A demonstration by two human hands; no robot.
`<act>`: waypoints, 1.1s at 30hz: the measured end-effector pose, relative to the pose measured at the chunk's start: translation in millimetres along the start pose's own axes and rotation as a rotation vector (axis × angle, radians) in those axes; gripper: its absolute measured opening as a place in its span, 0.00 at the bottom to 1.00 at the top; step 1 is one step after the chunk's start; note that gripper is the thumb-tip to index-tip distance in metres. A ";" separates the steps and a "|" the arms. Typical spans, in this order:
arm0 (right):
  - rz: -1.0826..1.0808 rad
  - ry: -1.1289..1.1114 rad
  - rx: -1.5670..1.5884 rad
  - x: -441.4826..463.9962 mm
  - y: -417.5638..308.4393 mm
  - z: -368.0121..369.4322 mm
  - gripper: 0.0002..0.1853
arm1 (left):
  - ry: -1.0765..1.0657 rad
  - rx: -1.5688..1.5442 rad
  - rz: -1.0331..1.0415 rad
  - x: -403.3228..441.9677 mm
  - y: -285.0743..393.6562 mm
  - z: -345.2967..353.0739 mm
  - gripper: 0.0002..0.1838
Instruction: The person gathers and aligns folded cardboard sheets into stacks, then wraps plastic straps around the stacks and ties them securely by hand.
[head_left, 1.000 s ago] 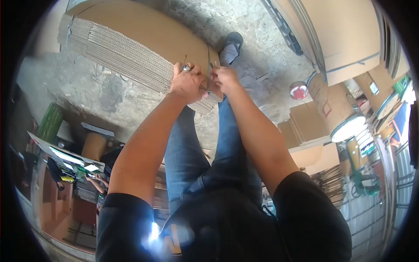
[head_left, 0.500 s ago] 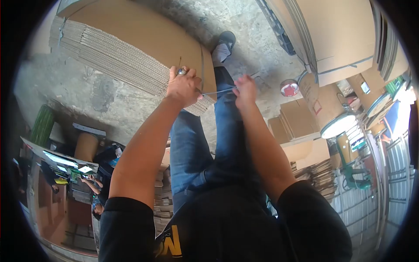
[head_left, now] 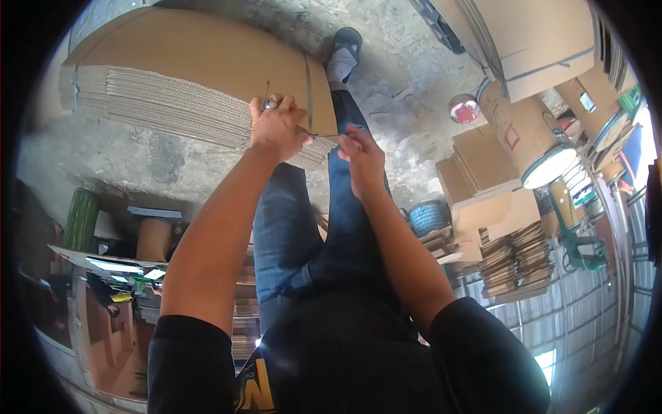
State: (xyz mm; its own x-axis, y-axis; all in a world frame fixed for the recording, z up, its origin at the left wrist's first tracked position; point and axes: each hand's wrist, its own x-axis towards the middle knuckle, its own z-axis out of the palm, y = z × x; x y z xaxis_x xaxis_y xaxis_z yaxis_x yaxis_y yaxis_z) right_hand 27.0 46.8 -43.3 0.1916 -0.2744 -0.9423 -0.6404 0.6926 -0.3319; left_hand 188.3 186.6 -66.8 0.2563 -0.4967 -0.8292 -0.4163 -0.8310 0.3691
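A thick bundle of flat cardboard lies at the upper left, its corrugated edges facing me. A dark strap crosses it near its right end. My left hand, with a ring on one finger, is closed at the near edge of the bundle, pinching the thin strap there. Just right of the bundle's corner, my right hand has its fingers curled at the strap's end. Whether it grips the strap is hard to make out.
My shoe stands on the concrete floor beyond the bundle. Strapped cardboard is at the upper right, near a round red-and-white tin. Cartons and stacked cardboard lie at the right. A person is at the far left.
My right hand moved out to the right, drawing the strap, then came back toward the bundle's corner. My left hand stayed at the edge. The view has shifted.
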 end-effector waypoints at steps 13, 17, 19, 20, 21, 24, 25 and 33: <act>0.163 -0.259 0.221 65.5 -32.3 46.3 0.12 | -0.114 -0.005 -0.038 4.3 3.8 -12.0 0.28; 0.267 -0.395 0.151 78.6 -38.9 51.7 0.10 | 0.082 -0.030 0.089 9.5 -6.2 -23.1 0.33; 0.295 -0.495 0.142 83.5 -38.9 48.5 0.10 | 0.167 -0.272 0.191 16.8 -23.0 -43.0 0.37; 0.310 -0.549 0.135 84.3 -39.8 47.0 0.09 | 0.106 -0.349 0.231 20.5 -30.3 -43.9 0.35; 0.336 -0.575 0.097 85.1 -42.4 46.3 0.09 | 0.051 -0.421 0.272 27.0 -39.0 -46.3 0.33; 0.383 -0.650 0.008 89.0 -51.2 47.8 0.10 | -0.166 -0.486 0.298 48.6 -48.4 -63.2 0.24; 0.388 -0.671 -0.014 90.1 -53.6 48.6 0.10 | -0.247 -0.486 0.291 53.4 -48.3 -68.3 0.21; 0.411 -0.711 -0.101 91.9 -59.7 46.8 0.11 | -0.207 -0.717 0.279 58.0 -45.9 -63.3 0.12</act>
State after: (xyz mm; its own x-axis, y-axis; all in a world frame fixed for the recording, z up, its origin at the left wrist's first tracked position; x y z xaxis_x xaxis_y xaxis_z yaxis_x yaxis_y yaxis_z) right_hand 117.6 11.6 -112.1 0.3305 0.4990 -0.8011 -0.8195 0.5728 0.0187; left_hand 277.5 180.1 -105.3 0.0283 -0.7123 -0.7013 0.2393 -0.6764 0.6966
